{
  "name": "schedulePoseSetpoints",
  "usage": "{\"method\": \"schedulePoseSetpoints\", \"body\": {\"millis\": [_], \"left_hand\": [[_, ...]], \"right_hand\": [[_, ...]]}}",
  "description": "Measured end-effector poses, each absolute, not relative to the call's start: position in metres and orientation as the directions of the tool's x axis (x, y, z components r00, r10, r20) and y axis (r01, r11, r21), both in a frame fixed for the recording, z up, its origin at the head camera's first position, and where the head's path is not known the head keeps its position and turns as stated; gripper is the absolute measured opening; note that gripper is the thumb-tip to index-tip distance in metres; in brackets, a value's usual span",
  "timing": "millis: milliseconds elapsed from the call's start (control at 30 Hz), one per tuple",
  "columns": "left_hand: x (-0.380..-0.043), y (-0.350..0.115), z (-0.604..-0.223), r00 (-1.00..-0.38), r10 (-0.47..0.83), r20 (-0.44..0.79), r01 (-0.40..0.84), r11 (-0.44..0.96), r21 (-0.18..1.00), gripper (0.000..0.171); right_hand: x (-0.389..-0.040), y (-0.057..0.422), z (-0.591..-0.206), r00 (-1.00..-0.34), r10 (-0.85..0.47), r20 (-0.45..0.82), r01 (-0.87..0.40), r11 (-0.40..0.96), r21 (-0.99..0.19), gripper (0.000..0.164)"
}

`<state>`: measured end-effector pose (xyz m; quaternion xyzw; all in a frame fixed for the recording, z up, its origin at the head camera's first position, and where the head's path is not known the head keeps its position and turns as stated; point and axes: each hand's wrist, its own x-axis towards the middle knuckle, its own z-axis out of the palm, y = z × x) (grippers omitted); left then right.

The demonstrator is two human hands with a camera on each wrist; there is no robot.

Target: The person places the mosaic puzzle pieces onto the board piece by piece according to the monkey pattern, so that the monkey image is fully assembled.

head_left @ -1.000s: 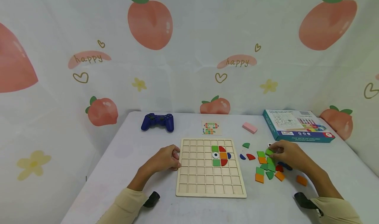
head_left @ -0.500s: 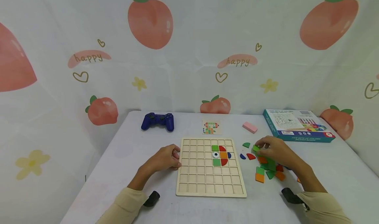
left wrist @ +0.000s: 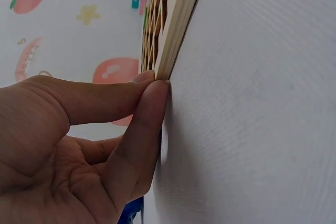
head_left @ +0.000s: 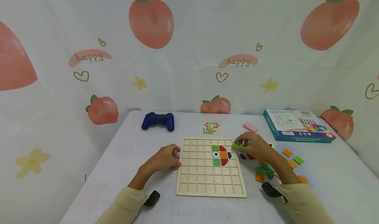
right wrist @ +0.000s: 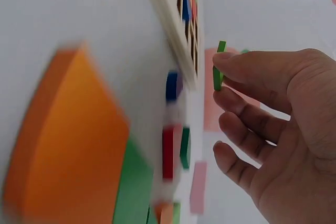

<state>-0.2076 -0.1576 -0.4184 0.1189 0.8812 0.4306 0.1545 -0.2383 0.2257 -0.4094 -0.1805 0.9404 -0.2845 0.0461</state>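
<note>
A wooden grid board [head_left: 198, 195] lies flat on the table, with green, red, orange and blue tiles and a round eye tile [head_left: 215, 154] in its upper right cells. My left hand [head_left: 166, 157] is at the board's left edge; the left wrist view has its thumb and index finger [left wrist: 149, 103] pinching that edge. Above the table by the board's upper right corner, my right hand [head_left: 256, 146] pinches a green square tile [right wrist: 219, 66] between thumb and fingers. In the right wrist view the tile is held on edge, apart from the board.
Loose green, orange, red and blue tiles, such as an orange square [head_left: 287, 153], lie right of the board, some under the right forearm. Behind stand a pattern card [head_left: 212, 127], a pink block [head_left: 250, 127], a game controller [head_left: 158, 121] and a flat box [head_left: 299, 125].
My right hand has carried the green square tile leftward from the loose pile to the board's upper right corner. The left hand has stayed at the board's left edge.
</note>
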Motion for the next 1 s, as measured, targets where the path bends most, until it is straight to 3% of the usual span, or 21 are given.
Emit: {"method": "schedulePoseSetpoints", "body": {"millis": [700, 1000], "left_hand": [[-0.206, -0.157, -0.419, -0.928, 0.323, -0.187, 0.047, 0.599, 0.799, 0.054], [-0.207, -0.156, -0.42, -0.929, 0.32, -0.186, 0.045, 0.597, 0.801, 0.054]], "right_hand": [[-0.255, 0.159, -0.414, -0.855, -0.515, 0.059, -0.441, 0.662, -0.606, 0.02], [-0.26, 0.141, -0.419, -0.832, -0.549, 0.079, -0.491, 0.662, -0.566, 0.019]]}}
